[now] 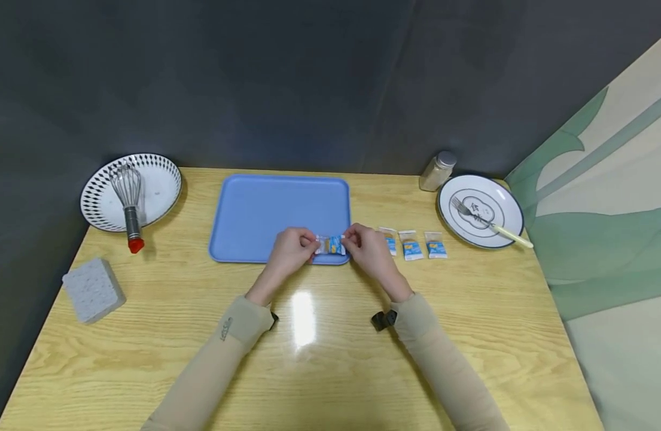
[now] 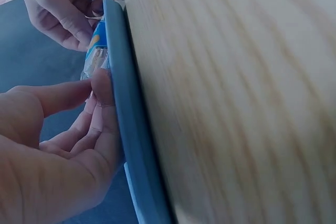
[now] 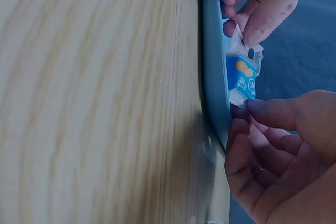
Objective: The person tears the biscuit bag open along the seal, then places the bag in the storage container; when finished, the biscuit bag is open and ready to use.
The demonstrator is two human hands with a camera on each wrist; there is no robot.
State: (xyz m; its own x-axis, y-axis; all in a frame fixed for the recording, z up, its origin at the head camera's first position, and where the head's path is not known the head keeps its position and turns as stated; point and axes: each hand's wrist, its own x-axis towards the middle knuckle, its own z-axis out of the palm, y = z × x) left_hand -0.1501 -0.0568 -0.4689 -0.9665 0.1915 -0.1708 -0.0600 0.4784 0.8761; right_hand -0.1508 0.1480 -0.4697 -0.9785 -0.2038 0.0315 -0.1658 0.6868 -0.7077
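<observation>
A small blue-and-clear snack packet (image 1: 331,245) is held by both hands at the front right edge of the blue tray (image 1: 276,209). My left hand (image 1: 294,250) pinches its left end between thumb and fingertips, as the left wrist view shows up close. The right hand (image 1: 369,248) pinches the opposite end. In the right wrist view the packet (image 3: 242,77) shows an orange-yellow picture on its wrapper. Three similar packets lie on the table right of the tray: one (image 1: 390,242) partly behind the right hand, another (image 1: 411,245), and the farthest (image 1: 435,245).
At the left, a patterned plate (image 1: 163,188) bears a whisk (image 1: 130,200) with a red-tipped handle. Nearer stands a grey sponge-like block (image 1: 95,291). At the back right are a shaker jar (image 1: 438,170) and a white plate (image 1: 505,206) with a fork (image 1: 489,223) on it.
</observation>
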